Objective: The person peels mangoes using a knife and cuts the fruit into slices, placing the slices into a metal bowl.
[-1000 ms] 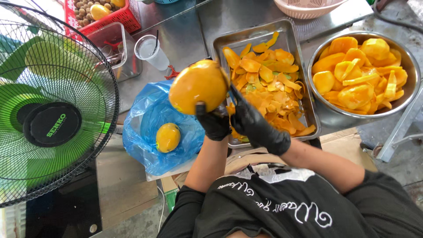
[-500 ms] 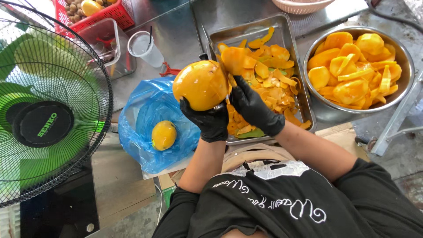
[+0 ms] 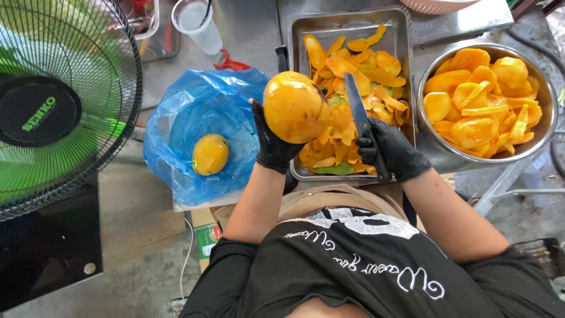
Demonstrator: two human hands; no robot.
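My left hand [image 3: 272,144], in a black glove, holds up a large yellow-orange mango [image 3: 295,106] over the left side of a metal tray [image 3: 306,28]. My right hand [image 3: 393,152], also gloved in black, grips a knife [image 3: 357,109] whose blade points away from me, just right of the mango and apart from it. The tray is heaped with orange peelings [image 3: 365,76]. Right of it stands a round metal bowl [image 3: 541,138] full of peeled mango pieces [image 3: 477,100].
A blue plastic bag [image 3: 200,106] lies left of the tray with one whole mango [image 3: 210,154] in it. A green standing fan [image 3: 56,106] fills the left. A clear plastic cup [image 3: 197,23] and a red-handled tool [image 3: 231,61] sit behind the bag.
My right hand has come off the mango and moved right, so the knife blade now shows clear of the fruit. The left hand still holds the mango up.
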